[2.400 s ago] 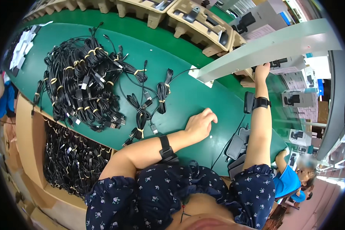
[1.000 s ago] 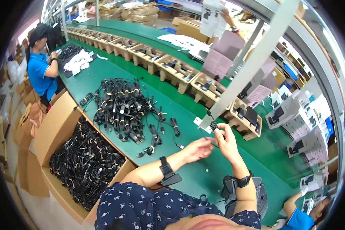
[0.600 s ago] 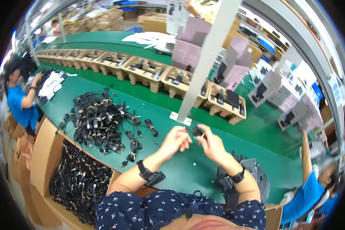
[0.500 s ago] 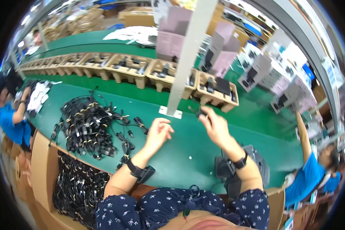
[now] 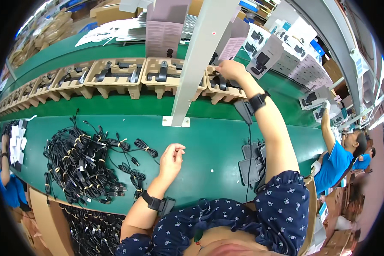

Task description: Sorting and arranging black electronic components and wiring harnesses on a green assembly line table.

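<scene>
My right hand (image 5: 231, 69) reaches over a tan moulded tray (image 5: 217, 97) just right of the white post. Its fingers are pinched together at the tray's far edge, and what they hold is hidden. Black parts (image 5: 219, 82) sit in that tray below the hand. Above the green table, my left hand (image 5: 172, 158) hangs loosely curled, with nothing visible in it. Nearest to it on the left are black cable bundles (image 5: 146, 147) tied with pale bands, beside a large heap of black cables (image 5: 79, 164).
The white post (image 5: 196, 64) rises between me and the tray row. More tan trays (image 5: 114, 85) run left. Printed boxes (image 5: 266, 55) stand behind. Flat black parts (image 5: 248, 170) lie under my right arm. A carton of cables (image 5: 94, 230) sits lower left. Co-workers (image 5: 335, 160) work at both sides.
My right hand has moved forward from above the table, where it held a small black item, to the tray right of the post. My left hand stays near its place. The view has shifted.
</scene>
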`<action>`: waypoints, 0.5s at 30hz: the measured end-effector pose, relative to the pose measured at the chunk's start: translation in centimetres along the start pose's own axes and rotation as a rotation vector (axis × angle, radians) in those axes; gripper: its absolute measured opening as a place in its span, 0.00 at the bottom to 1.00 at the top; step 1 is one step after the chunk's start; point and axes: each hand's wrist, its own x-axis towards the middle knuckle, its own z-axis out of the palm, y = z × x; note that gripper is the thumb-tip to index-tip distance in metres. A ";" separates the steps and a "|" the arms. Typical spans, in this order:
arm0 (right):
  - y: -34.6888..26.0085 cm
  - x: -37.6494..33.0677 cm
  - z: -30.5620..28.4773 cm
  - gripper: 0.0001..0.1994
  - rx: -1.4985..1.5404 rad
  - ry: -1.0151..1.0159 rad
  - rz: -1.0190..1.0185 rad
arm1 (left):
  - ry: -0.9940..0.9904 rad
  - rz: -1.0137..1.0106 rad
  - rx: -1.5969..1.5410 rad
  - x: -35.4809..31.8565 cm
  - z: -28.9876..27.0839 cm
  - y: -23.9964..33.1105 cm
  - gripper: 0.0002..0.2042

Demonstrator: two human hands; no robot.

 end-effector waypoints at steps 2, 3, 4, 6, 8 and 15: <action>-0.2 1.9 -0.1 0.16 -0.148 -0.110 0.014 | 0.009 0.026 0.037 0.0 0.0 0.0 0.05; -0.3 2.5 -0.1 0.16 -0.147 -0.111 0.023 | 0.021 0.064 0.083 0.0 0.0 -0.1 0.05; -0.4 3.1 -0.2 0.16 -0.237 -0.167 -0.008 | 0.033 0.104 0.129 0.1 -0.1 -0.1 0.05; -0.9 3.6 0.2 0.16 -0.401 -0.211 -0.039 | 0.024 0.106 0.146 0.2 -0.1 0.1 0.05; -0.2 4.9 1.6 0.15 -0.457 -0.196 -0.018 | 0.006 0.122 0.158 0.6 0.1 0.4 0.05; -2.8 5.1 7.5 0.11 0.033 0.369 0.227 | -0.002 0.156 0.095 -0.6 -0.3 0.3 0.06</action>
